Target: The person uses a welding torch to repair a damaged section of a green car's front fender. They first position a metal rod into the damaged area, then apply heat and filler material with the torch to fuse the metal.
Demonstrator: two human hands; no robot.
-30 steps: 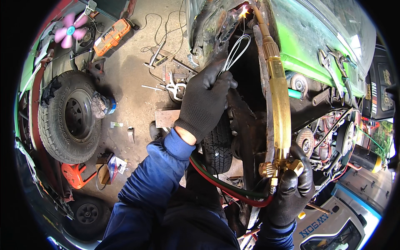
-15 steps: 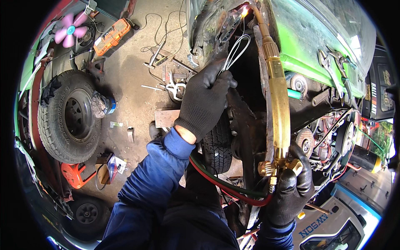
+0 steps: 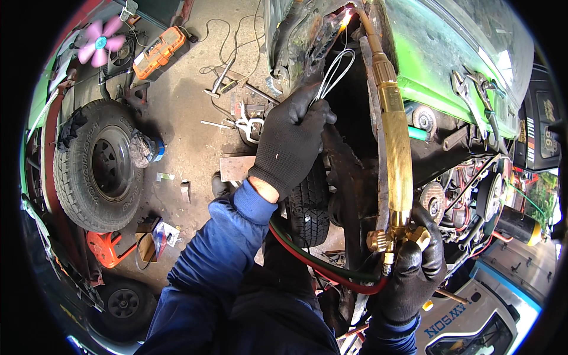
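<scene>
a: brass torch [image 3: 395, 148] is held by the right hand [image 3: 411, 278], fingers clamped round its valve end where the red and green hoses [image 3: 319, 266] are joined. tip w/ flame [image 3: 346, 18] is kept at the rusty seam [image 3: 307, 35] under the green body panel [image 3: 438, 47].

b: left hand [image 3: 293, 139]?

a: gloved, fingers pinched together on a bundle of thin filler wire [image 3: 334, 71], wire ends aimed up twd the flame.

b: anything changed vs a sec ago?

a: v. little. both hands are found in the same spots, flame is seen at the same point, wire at the same angle. heat is judged to be held steady on one spot, so the seam work is prob. mid-step, not finishing.

b: surroundings?

a: loose wheel [image 3: 97, 165] lies on the floor at left, orange case [image 3: 158, 52] and scattered hand tools [image 3: 236, 112] beyond it.
</scene>
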